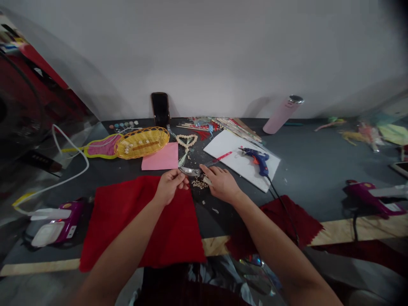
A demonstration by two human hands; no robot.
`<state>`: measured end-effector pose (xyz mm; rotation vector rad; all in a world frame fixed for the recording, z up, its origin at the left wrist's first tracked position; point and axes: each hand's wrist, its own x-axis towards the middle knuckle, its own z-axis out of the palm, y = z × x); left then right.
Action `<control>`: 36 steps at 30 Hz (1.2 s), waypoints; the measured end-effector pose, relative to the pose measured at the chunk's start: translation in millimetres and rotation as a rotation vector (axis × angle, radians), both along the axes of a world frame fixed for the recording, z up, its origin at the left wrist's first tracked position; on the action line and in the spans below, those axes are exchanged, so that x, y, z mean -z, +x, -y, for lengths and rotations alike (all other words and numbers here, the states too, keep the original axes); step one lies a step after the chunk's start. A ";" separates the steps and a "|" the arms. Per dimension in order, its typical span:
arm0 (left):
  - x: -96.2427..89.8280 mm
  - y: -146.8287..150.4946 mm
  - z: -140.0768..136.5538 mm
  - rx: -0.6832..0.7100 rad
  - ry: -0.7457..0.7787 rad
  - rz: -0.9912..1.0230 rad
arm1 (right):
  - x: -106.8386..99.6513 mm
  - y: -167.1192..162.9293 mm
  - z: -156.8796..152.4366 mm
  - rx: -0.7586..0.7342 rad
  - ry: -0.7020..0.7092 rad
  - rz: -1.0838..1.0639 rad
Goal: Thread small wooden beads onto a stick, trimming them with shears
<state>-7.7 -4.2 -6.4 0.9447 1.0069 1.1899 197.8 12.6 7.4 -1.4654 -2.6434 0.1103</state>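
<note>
My left hand (170,185) pinches the left end of a curved, shiny grey piece (191,171), its thumb and fingers pressed together. My right hand (219,182) is closed at the other end, its index finger stretched along the top. A pale, handle-like part (206,179) shows under the right fingers; whether it belongs to the grey piece I cannot tell. Right below lies a small pile of short beige pieces (199,184). Beyond the hands rests a triangular beige frame (187,140) with a pale green tassel. Under my left forearm is a red cloth (127,208).
A blue glue gun (256,158) lies on a white board (228,146). Left are a pink sheet (161,157) and a yellow basket (143,142). A phone (160,108) and a pink bottle (282,115) stand by the wall. Purple devices (68,216) sit at both sides.
</note>
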 end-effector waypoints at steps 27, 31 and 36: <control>-8.5 4.5 0.5 -0.032 -0.118 0.262 | -1.0 18.6 -9.6 -0.045 0.020 -0.210; -5.8 0.4 -3.8 -0.118 -0.133 0.250 | -0.4 19.5 -11.1 0.009 0.034 -0.177; 0.5 1.3 -4.9 -0.144 -0.110 0.189 | 5.7 21.1 -15.3 0.234 0.066 -0.149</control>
